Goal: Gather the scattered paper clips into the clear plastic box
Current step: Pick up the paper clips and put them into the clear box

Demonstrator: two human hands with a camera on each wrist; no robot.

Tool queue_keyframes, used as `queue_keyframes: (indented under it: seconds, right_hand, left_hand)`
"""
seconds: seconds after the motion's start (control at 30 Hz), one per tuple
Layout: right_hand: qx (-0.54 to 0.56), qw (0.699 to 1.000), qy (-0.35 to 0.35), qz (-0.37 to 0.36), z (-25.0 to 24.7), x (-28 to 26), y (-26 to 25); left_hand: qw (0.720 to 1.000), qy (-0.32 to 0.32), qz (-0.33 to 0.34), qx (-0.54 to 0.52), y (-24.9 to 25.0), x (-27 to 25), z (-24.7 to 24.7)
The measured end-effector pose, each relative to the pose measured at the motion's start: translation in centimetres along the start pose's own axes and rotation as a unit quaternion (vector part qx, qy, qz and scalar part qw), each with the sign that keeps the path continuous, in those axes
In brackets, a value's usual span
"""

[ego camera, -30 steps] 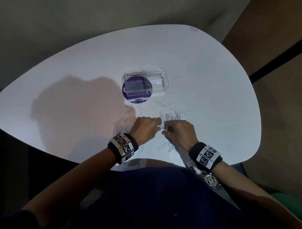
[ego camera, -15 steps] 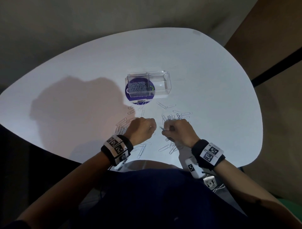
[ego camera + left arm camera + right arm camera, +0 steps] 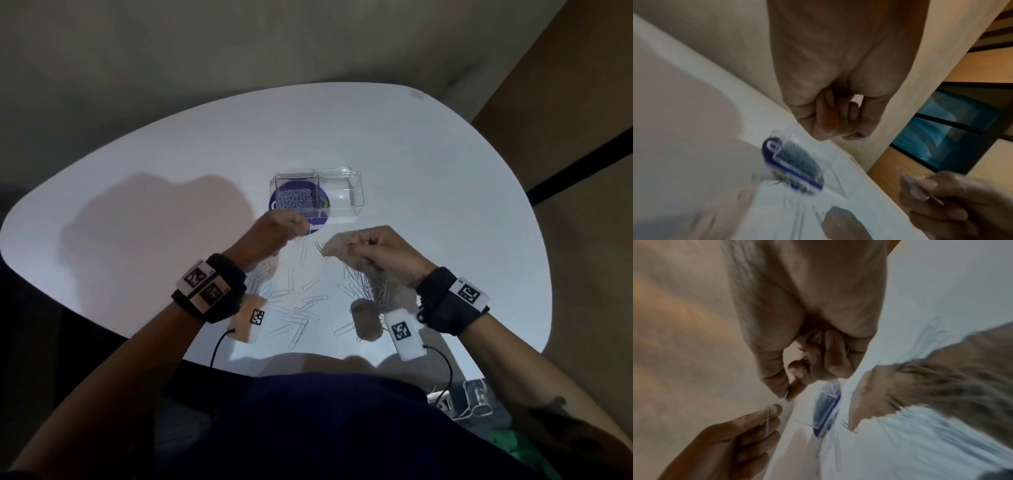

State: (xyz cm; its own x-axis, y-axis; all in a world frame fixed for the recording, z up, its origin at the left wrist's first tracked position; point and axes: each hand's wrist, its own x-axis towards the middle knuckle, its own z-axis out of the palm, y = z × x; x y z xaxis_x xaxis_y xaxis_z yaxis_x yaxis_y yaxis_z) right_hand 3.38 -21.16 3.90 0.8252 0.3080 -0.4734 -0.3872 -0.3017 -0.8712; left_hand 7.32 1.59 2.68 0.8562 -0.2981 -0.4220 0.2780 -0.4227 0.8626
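Note:
The clear plastic box stands mid-table, and its left compartment holds a heap of paper clips. My left hand hovers just in front of the box with its fingers curled. The right wrist view shows a paper clip pinched in my left hand. My right hand is raised to the right of it and pinches a paper clip between thumb and forefinger. Several loose clips lie on the white table under and behind both hands.
A purple round disc lies under the box's left half. The table's near edge runs close to my body. Cables hang from both wrist cameras. A brown panel stands beyond the table's right side.
Both hands have lifted off the pile of clips and moved forward toward the box, each carrying clips. More loose clips now show on the table behind them.

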Motion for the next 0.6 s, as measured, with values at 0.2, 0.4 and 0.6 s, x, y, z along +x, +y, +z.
queue_keyframes:
  seconds: [0.2,0.4,0.6]
  right_hand:
    - [-0.102,0.99,0.082,-0.044,-1.5,6.3,-5.3]
    - [-0.134,0.988,0.068,0.019,-0.8,11.3,-7.4]
    - [-0.214,0.974,0.067,0.036,1.0,14.4,-7.4]
  left_hand:
    - [0.988,0.118,-0.003,0.104,2.6,5.4,-3.8]
    - [0.921,0.041,-0.021,0.386,4.4,8.0,-2.2]
    - [0.963,0.055,-0.004,0.263,3.8,7.6,-3.8]
